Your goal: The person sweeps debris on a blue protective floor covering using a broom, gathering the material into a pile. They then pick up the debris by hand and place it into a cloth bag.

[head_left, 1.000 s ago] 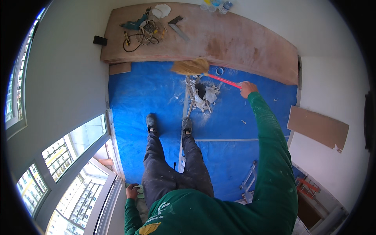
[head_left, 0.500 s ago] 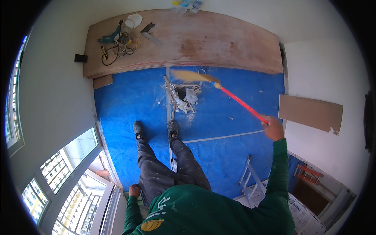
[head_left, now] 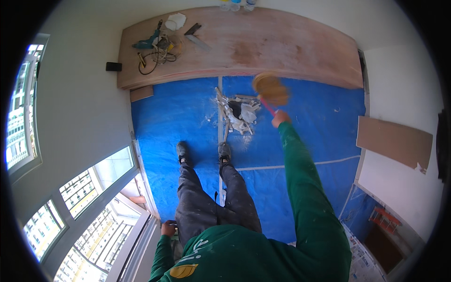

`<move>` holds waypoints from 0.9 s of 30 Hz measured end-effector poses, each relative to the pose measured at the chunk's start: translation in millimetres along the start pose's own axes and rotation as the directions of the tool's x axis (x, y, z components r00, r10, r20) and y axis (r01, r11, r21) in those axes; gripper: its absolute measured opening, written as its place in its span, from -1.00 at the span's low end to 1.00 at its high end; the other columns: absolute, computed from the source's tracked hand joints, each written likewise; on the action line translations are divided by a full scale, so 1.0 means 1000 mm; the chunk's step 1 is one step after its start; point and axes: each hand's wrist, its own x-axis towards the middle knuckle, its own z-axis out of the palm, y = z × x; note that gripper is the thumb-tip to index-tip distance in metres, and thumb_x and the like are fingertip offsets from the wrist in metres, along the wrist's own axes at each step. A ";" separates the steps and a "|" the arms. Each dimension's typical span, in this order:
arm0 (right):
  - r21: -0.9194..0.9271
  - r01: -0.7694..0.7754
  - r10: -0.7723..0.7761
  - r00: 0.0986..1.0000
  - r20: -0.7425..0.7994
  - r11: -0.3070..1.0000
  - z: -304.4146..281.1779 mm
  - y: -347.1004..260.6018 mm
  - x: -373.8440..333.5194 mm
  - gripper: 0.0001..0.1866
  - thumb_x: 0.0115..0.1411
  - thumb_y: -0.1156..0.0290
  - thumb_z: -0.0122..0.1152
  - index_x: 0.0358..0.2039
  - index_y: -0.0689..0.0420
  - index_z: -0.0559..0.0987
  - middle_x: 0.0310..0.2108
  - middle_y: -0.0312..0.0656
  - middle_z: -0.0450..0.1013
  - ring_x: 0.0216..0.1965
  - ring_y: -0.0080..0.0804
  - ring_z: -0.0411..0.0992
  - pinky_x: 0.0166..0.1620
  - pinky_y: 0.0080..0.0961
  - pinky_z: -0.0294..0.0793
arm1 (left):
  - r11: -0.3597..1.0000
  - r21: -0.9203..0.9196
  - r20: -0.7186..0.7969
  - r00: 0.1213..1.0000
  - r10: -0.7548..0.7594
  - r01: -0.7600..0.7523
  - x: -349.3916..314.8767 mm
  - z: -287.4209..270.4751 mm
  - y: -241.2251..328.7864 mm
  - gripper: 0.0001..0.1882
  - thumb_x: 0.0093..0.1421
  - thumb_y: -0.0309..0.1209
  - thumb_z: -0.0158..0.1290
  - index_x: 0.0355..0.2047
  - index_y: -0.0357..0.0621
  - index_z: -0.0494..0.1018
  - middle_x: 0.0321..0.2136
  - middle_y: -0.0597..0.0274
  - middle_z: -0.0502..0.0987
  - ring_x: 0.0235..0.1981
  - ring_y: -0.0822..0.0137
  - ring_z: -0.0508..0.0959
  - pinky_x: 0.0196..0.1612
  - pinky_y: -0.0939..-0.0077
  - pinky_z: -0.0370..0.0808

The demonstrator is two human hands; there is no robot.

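My right hand (head_left: pixel 281 118), arm stretched forward, is closed around the red handle of a broom (head_left: pixel 271 88). The broom's tan bristles are smeared by motion and hang just short of the board stack. Left of the broom, on the blue floor sheet (head_left: pixel 178 113), lies a heap of debris (head_left: pixel 237 114): pale strips, white crumpled scraps and a dark piece, with white dust around it. My left hand (head_left: pixel 169 228) is low beside my left hip, its fingers curled; a dark bit shows at it, too small to name.
A stack of wooden boards (head_left: pixel 263 42) spans the far side, bearing a corded green drill (head_left: pixel 148 43), a try square (head_left: pixel 197 40) and a white scrap (head_left: pixel 175 21). Bottles (head_left: pixel 236 4) stand behind. A brown panel (head_left: pixel 393 142) leans at right. Windows (head_left: pixel 77 192) line the left.
My right hand has swung forward and left with the broom, whose bristles moved right of the debris heap. The view has shifted slightly. My left hand stays by my hip.
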 end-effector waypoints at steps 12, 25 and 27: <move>-0.142 0.433 -0.448 0.888 -0.105 0.890 -0.151 -0.014 -0.227 -0.57 0.10 0.53 0.13 0.02 0.01 0.60 -0.12 0.04 0.56 -0.03 0.05 0.50 0.02 -0.11 0.51 | 0.996 -0.059 0.020 0.997 0.074 -0.072 0.018 0.014 -0.032 -0.75 0.06 -0.39 0.05 -0.30 -0.16 0.66 -0.46 0.01 0.67 -0.47 0.17 0.67 -0.26 0.26 0.59; -0.431 0.375 -0.257 0.916 0.309 0.821 -0.042 -0.133 -0.089 -0.72 0.19 0.41 0.13 -0.09 0.06 0.62 -0.16 0.03 0.59 -0.03 0.02 0.53 0.02 -0.08 0.52 | 0.965 -0.260 0.029 0.998 0.050 -0.041 0.018 -0.049 -0.055 -0.71 0.10 -0.46 -0.05 -0.28 -0.29 0.62 -0.43 0.03 0.67 -0.43 0.27 0.68 -0.35 0.35 0.61; -0.412 0.381 -0.207 0.889 0.408 0.828 0.011 -0.117 -0.107 -0.73 0.23 0.41 0.07 -0.08 0.09 0.59 -0.11 0.05 0.56 0.00 0.05 0.51 0.03 -0.06 0.51 | 0.952 -0.305 0.014 1.000 0.007 -0.003 0.013 -0.060 -0.064 -0.71 0.09 -0.49 -0.07 -0.28 -0.31 0.61 -0.39 0.02 0.67 -0.42 0.30 0.68 -0.37 0.38 0.61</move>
